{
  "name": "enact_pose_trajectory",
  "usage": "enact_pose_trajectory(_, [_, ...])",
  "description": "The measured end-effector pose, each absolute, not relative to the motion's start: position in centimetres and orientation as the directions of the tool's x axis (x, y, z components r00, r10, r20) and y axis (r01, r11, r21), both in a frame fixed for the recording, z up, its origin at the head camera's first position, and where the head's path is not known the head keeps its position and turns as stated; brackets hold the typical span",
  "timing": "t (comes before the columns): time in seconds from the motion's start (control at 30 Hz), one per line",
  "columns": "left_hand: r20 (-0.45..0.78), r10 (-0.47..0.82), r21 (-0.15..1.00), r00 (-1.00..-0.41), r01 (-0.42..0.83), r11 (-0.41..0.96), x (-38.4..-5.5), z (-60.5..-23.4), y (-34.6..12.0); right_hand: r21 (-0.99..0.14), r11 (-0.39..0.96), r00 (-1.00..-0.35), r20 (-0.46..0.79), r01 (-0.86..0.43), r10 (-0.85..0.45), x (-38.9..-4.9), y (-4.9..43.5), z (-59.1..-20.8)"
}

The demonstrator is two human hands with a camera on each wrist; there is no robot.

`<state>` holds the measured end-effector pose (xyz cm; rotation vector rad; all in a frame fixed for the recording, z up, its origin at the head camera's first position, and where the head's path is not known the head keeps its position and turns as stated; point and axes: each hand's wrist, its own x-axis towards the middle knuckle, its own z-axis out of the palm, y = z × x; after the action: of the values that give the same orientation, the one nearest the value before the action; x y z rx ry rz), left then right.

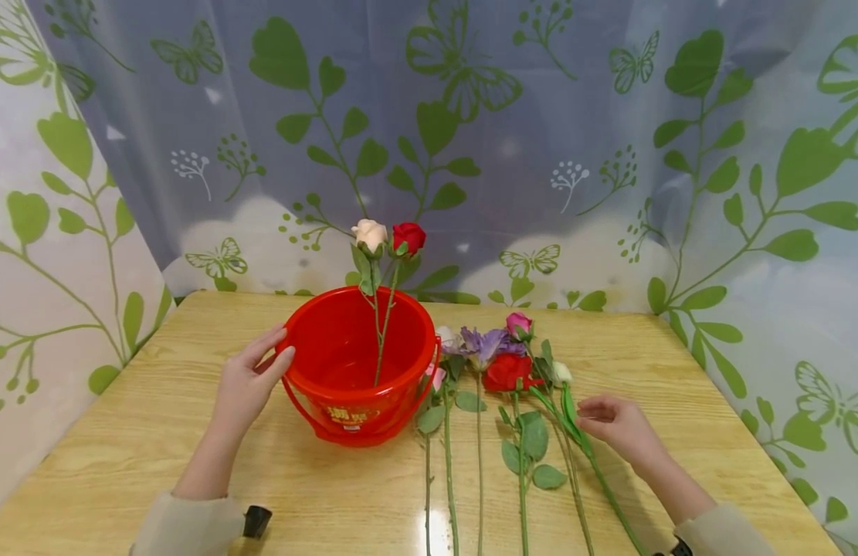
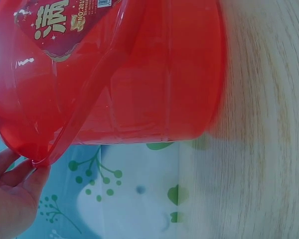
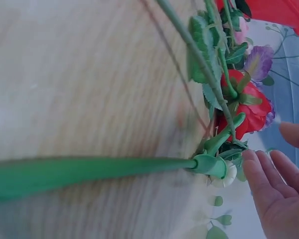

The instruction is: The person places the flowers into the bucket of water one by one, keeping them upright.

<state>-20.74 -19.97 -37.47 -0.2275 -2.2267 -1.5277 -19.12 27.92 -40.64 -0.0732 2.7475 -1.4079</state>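
Note:
A red bucket point(image 1: 359, 417) stands on the table, and a cream rose point(image 1: 369, 235) and a red rose point(image 1: 409, 239) rise upright from inside it. My left hand point(image 1: 251, 378) grips its left rim by the handle joint; the left wrist view shows the fingertips point(image 2: 37, 177) there. To the right of the bucket lie several artificial flowers, among them a large red flower point(image 1: 508, 374), a purple flower point(image 1: 484, 346) and a pink rose point(image 1: 519, 325). Beside the white flower point(image 1: 561, 374) with a thick green stem, my right hand point(image 1: 623, 432) hovers with relaxed, parted fingers, holding nothing.
The wooden table point(image 1: 123, 463) meets a patterned curtain point(image 1: 470, 154) at the back and on both sides. The long stems point(image 1: 480, 471) reach toward the table's near side. The bucket's handle point(image 1: 429, 386) hangs down around its front.

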Motion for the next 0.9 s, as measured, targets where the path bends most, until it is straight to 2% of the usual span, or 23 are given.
enact_pose_trajectory(0.3, [0.422, -0.104, 0.855, -0.9, 0.357, 0.376, -20.7, -37.3, -19.9, -0.76, 0.65, -0.991, -0.085, -0.001, -0.101, -18.4, 28.2, -40.9])
enact_pose_trajectory(0.9, [0.43, -0.101, 0.854, -0.897, 0.367, 0.37, -20.6, -37.3, -19.8, -0.736, 0.673, -0.966, -0.223, 0.078, -0.131, -17.5, 29.6, -41.4])
